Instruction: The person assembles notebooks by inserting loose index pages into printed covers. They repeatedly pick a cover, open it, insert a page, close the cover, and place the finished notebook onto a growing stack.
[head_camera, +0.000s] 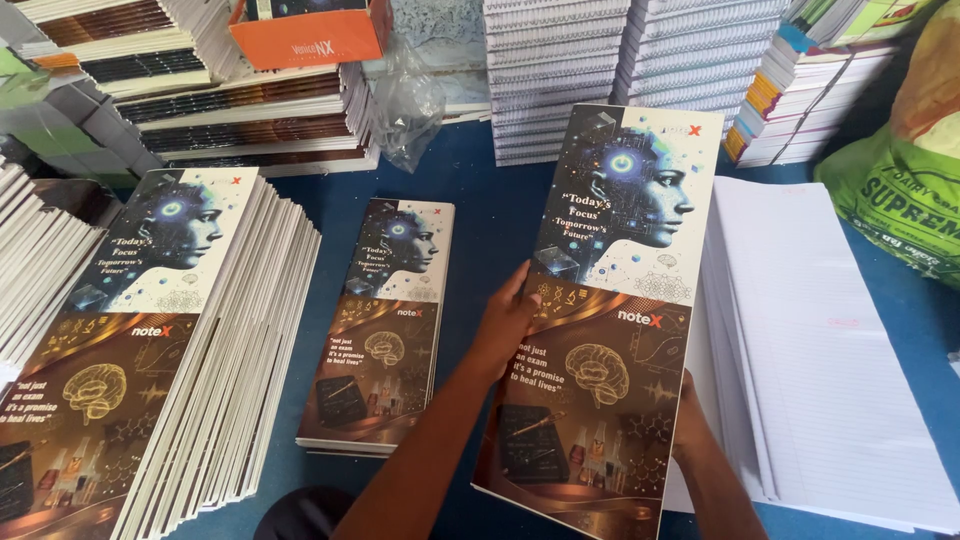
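**Head view: printed cover sheet held over a blue bench**

Item 1. Tall printed cover sheet (610, 300), upper half pale with a blue profile head, lower half brown with a brain drawing. It is held tilted, top end away from the person, above the blue bench (480, 200), its right edge overlapping the stack of ruled white paper (830, 360).

Item 2. Left hand (505, 325), grip clamped on the sheet's left edge about halfway down, fingers on the printed face.

Item 3. Right hand (690, 415), at the sheet's lower right edge (mostly hidden behind it); the grip looks closed on that edge, though the fingers themselves cannot be seen.

Item 4. Low pile of matching covers (380, 320), lying flat on the bench just left of the left forearm.

Item 5. Taller pile of matching covers (150, 350), at the far left, its edges fanned out toward the right.

Item 6. Stacks of bound notebooks (550, 70) along the far side of the bench, spines showing.

Item 7. Orange cardboard box (310, 35), resting on the far-left stacks.

Item 8. Crumpled clear plastic wrap (410, 100), beside the box.

Item 9. Green printed sack (910, 190), at the right edge.
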